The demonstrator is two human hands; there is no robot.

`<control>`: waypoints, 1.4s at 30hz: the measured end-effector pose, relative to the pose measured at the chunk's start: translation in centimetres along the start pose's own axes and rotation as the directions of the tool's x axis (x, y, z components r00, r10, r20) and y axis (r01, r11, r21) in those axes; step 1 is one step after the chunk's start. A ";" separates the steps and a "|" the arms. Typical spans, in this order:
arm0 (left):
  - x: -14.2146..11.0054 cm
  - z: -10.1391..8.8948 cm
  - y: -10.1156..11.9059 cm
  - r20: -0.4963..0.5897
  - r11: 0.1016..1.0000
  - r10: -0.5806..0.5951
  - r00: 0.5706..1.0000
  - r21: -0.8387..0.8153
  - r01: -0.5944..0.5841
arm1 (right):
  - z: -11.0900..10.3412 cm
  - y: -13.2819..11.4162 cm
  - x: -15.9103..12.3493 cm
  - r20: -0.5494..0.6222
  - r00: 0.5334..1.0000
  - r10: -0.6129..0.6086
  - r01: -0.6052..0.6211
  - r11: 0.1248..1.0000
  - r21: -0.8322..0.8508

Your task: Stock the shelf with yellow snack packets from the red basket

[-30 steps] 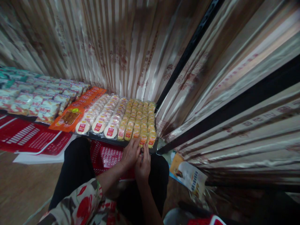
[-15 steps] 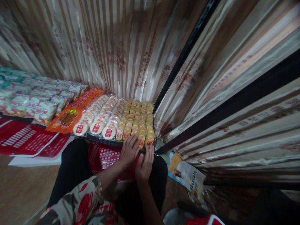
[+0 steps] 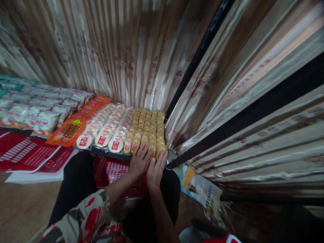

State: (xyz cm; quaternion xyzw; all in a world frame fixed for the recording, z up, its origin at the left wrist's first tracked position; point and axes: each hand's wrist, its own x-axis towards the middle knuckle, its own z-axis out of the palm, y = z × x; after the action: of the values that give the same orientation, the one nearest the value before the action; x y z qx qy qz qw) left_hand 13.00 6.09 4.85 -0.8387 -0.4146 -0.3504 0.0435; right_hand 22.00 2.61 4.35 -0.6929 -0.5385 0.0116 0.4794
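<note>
Rows of small yellow wrapped cakes (image 3: 146, 126) fill the right end of a dark shelf edge (image 3: 108, 152). My left hand (image 3: 139, 161) lies with fingers stretched over the front cakes. Close beside it, my right hand (image 3: 155, 170) rests its extended fingers against the front cakes at the right corner. Neither hand is wrapped around a cake. Left of the yellow ones stand rows of round white wrapped cakes (image 3: 102, 139) with red labels. The undersides of my fingers are hidden.
An orange snack packet (image 3: 68, 130) and several white bags (image 3: 45, 121) line the shelf leftward. Red baskets (image 3: 115, 170) sit below, by my knees. A pleated curtain (image 3: 121, 60) hangs behind, with black poles (image 3: 197, 69) at right. A printed bag (image 3: 202, 190) lies on the floor.
My right hand's fingers have moved up over the front right cakes and now lie flatter. My left hand stays in nearly the same place. The view has shifted slightly.
</note>
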 end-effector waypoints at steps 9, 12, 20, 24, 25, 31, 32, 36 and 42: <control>0.1 0.4 -0.3 0.041 0.998 0.049 0.998 0.033 -0.050 | 0.9 0.8 -0.4 0.013 0.998 -0.069 0.069 0.996 -0.063; 0.1 0.5 -0.3 0.043 0.996 0.056 0.998 0.066 -0.058 | 1.1 0.9 -0.4 0.005 0.995 -0.095 0.095 0.990 -0.100; 0.1 0.6 -0.2 0.082 0.995 0.006 0.997 0.094 -0.013 | 1.1 0.8 -0.4 0.031 0.996 -0.082 0.085 0.989 -0.117; 0.1 0.5 -0.3 0.057 0.993 0.038 0.998 0.110 -0.044 | 1.0 0.8 -0.5 0.020 0.997 -0.076 0.077 0.991 -0.106; 0.0 0.5 -0.3 0.057 0.992 0.042 0.997 0.118 -0.049 | 1.0 0.8 -0.5 0.017 0.997 -0.078 0.079 0.991 -0.110; 0.0 0.8 -0.4 0.067 0.982 0.025 0.997 0.183 -0.037 | 1.0 0.8 -0.5 0.010 0.994 -0.108 0.108 0.985 -0.137; 0.0 0.8 -0.4 0.063 0.982 0.025 0.998 0.188 -0.036 | 1.0 0.8 -0.5 0.010 0.994 -0.109 0.109 0.985 -0.130; 0.0 0.9 -0.4 0.029 0.983 0.037 0.999 0.180 -0.041 | 0.7 0.9 -0.5 0.004 0.994 -0.111 0.111 0.989 -0.095; -0.1 0.9 -0.4 -0.015 0.988 0.051 0.999 0.147 -0.048 | 0.5 1.0 -0.6 0.001 0.994 -0.105 0.105 0.992 -0.067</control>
State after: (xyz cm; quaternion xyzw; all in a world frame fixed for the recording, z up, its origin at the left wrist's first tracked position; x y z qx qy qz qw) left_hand 13.17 6.62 4.09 -0.8401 -0.4177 -0.3256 0.1174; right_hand 22.25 2.52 3.12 -0.6792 -0.5736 -0.0325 0.4567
